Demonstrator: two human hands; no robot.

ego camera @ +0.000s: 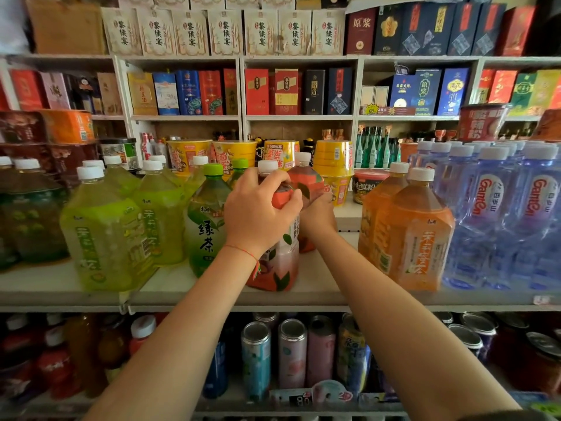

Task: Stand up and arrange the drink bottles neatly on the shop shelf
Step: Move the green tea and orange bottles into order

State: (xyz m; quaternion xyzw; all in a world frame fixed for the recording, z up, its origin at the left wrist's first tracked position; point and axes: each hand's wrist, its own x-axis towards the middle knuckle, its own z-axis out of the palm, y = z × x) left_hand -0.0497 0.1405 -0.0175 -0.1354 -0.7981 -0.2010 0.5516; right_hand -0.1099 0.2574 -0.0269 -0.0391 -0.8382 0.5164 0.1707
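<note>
Front red-labelled plastic peach tea bottle with white cap point(277, 262) is gripped at the shoulder by the left hand point(258, 214), fingers curled round it. The second red bottle point(306, 180) directly behind is held by the right hand point(317, 215). Both upright, mid-shelf point(318, 294), between green tea bottle point(206, 226) and orange bottles point(416, 235). Left hand nearer.

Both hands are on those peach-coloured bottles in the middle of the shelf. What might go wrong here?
The left hand grips the front peach bottle high near its cap, so it might tip. The green tea bottle stands close beside it and may get knocked. The right hand reaches behind, half hidden.
</note>
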